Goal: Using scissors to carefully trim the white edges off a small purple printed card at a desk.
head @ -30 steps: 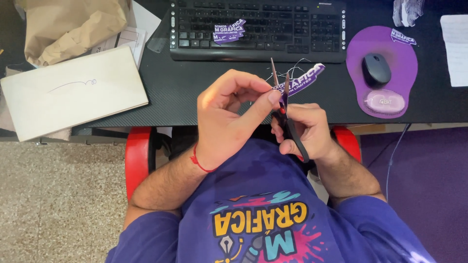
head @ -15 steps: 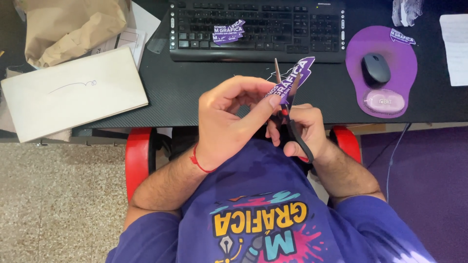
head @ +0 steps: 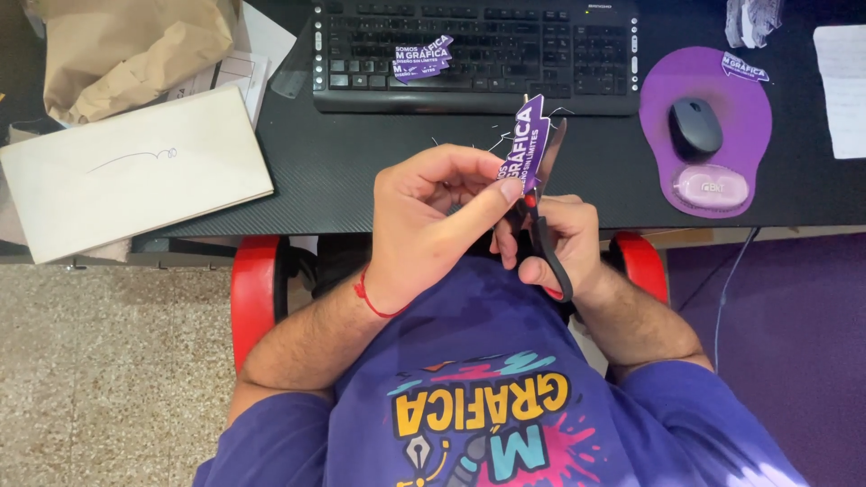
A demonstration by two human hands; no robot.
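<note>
Black desk [head: 379, 171], hands snipping purple sticker [head: 530, 144] with scissors [head: 541, 230]

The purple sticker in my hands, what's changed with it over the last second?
The purple sticker has turned from lying nearly flat, pointing right, to almost upright. The left hand still pinches it; the right hand keeps the scissors at its edge. The keyboard, mouse and beige board have not moved.
</note>
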